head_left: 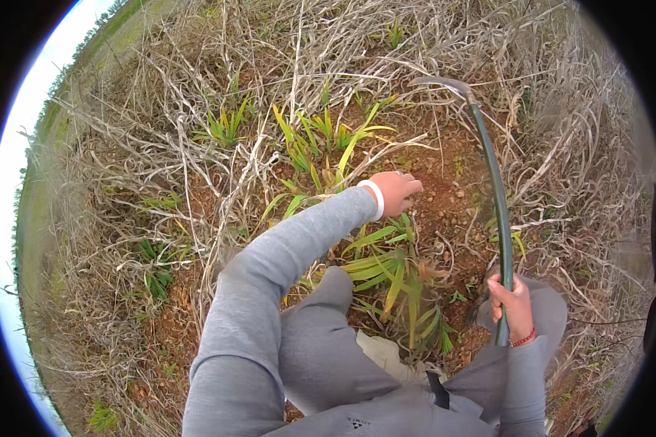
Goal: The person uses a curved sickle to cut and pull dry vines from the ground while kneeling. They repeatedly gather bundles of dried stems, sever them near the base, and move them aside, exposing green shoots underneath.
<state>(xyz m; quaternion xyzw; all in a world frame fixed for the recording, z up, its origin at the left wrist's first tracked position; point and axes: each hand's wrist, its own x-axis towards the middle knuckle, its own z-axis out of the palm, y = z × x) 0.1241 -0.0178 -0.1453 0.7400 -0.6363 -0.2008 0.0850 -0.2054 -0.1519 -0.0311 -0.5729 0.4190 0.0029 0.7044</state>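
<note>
The hoe (497,197) stands just right of the green clump (393,280), gripped by the closed right hand (514,306), blade beyond the loosely curled, empty left hand (397,191). Risk: a pull stroke may strike the left hand, or snag dry stalks (197,146).

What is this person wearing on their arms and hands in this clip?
Both arms are in long grey sleeves, of a soft sweatshirt kind. The left hand is bare, with a white band around the wrist at the cuff. The right hand is bare too, with a thin red bracelet at the wrist. No gloves show.
</note>
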